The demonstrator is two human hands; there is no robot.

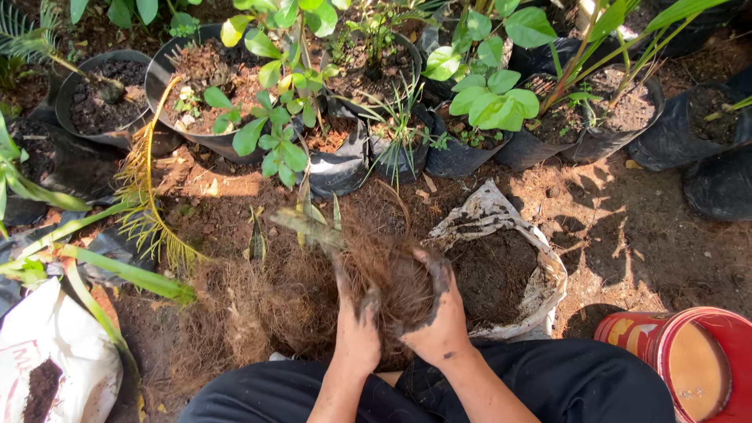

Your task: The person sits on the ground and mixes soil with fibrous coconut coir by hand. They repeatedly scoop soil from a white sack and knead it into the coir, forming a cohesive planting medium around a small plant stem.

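Sack (55, 345), white, soil spilled on it, at far left beside long green fronds (117, 266). Farther right, left hand (356, 333), muddy, fingers curled and pressed into root ball (392, 282), gripping its near side. Root ball held low over the ground just ahead of the knees, fibrous, mostly bare of soil, stem (301, 223) tilted away to the upper left. Right hand (439, 313), muddy too, cupped round the ball's right flank, thumb over the top. Just right of it, open bag (540, 274), part full of dark soil. Bucket (705, 360), red, at far right. Roots out of any pot, not yet set in soil; black pots (462, 157) along the back.
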